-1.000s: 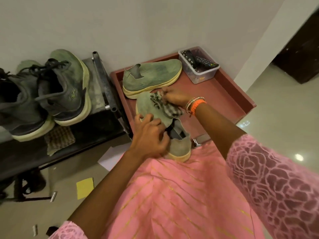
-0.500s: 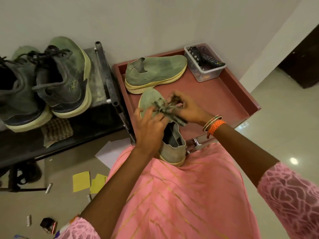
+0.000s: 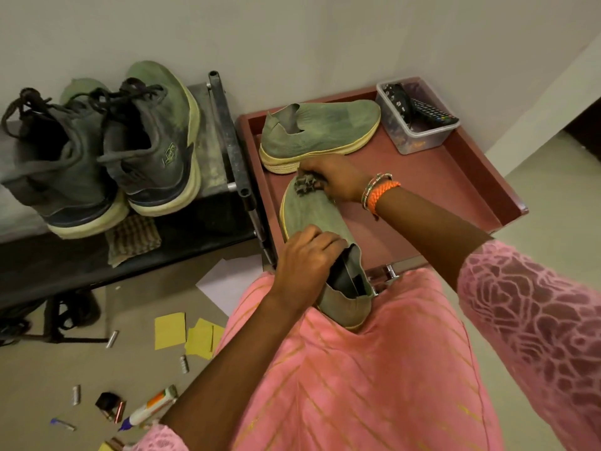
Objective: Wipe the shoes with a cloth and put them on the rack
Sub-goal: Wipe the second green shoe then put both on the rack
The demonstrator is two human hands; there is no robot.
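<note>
At six o'clock, nearest: left hand curled over the collar of the green slip-on shoe, pinning it against the lap. Just beyond, at twelve of it: right hand bunching the checked cloth tight on the toe. Best done with firm short strokes along the knit, heel braced. Farther, at one o'clock: second slip-on lying in the red tray. At ten o'clock: black shoe rack. Cloth up from mid-shoe to the toe since half a second back.
</note>
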